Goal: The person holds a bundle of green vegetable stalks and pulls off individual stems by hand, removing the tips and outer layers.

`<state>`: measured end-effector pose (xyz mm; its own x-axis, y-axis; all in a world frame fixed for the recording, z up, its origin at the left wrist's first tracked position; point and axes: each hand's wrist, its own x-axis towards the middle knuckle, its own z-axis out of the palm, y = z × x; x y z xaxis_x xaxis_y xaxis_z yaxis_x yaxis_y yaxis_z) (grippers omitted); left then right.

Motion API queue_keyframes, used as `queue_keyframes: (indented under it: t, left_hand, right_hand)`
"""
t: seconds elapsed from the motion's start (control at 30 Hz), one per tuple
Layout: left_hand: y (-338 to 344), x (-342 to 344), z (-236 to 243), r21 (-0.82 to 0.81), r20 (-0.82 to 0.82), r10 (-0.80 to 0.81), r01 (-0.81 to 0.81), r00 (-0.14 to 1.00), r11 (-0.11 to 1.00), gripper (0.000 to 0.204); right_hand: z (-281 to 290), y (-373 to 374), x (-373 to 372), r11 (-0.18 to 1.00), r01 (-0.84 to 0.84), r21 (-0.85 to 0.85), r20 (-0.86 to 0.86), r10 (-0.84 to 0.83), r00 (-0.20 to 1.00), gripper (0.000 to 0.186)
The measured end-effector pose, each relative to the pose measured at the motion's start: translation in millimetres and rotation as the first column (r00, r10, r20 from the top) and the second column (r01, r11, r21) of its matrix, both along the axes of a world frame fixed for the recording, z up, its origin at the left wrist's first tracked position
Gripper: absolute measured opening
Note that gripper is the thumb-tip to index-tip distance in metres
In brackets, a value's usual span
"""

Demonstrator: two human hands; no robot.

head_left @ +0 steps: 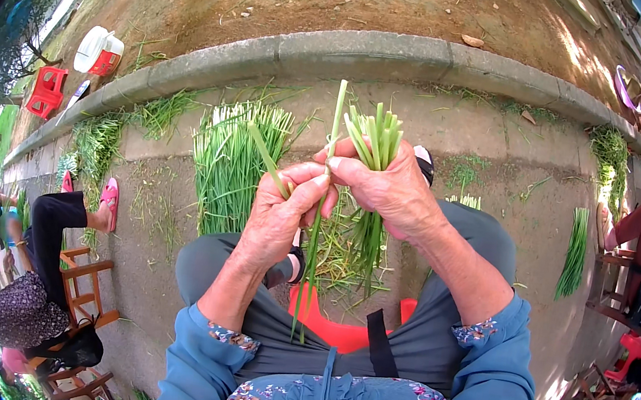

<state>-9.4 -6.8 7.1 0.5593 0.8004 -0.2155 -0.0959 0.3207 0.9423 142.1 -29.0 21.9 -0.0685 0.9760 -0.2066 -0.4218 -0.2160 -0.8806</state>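
My right hand (400,182) is closed round a bunch of thick pale-green stalks (377,139), like chives or young leeks, whose cut ends point up and whose narrow leaves hang below the palm. Its thumb and fingertip also reach a single upright stalk (338,117) in front of my chest. Opposite it, my left hand (283,203) pinches that same stalk, with thumb and fingers touching the other hand's. Another short stalk (264,152) sticks out from between the left fingers. Fingers hide just where each grips.
A big pile of green stalks (236,165) lies on the pavement left of my knees, with trimmings (339,275) between my feet. A smaller bundle (573,253) lies to the right. The kerb (340,53) runs ahead. People sit on wooden chairs (87,283) at both sides.
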Motion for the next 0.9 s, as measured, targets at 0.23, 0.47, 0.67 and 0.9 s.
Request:
queue_keyframes:
  t: [0.23, 0.47, 0.67, 0.9]
  left_hand:
    - [0, 1, -1, 0.03, -0.011, -0.031, 0.031, 0.999, 0.999, 0.022]
    - [2, -1, -4, -0.036, 0.073, 0.005, -0.002, 0.997, 0.999, 0.022]
    - [0, 1, 1, 0.001, -0.019, -0.009, 0.009, 1.0, 1.0, 0.024]
    - [3, 0, 0, -0.006, 0.03, 0.048, -0.047, 0.998, 0.999, 0.026]
  right_hand:
    - [-1, 1, -2, 0.995, 0.069, -0.075, -0.055, -0.073, 0.996, 0.018]
    - [2, 0, -1, 1.0, 0.003, -0.019, 0.056, -0.002, 0.998, 0.016]
    - [-6, 2, -1, 0.993, 0.114, -0.041, 0.107, -0.109, 0.988, 0.016]
    - [-11, 7, 10, 0.967, 0.25, 0.047, 0.306, -0.252, 0.918, 0.017]
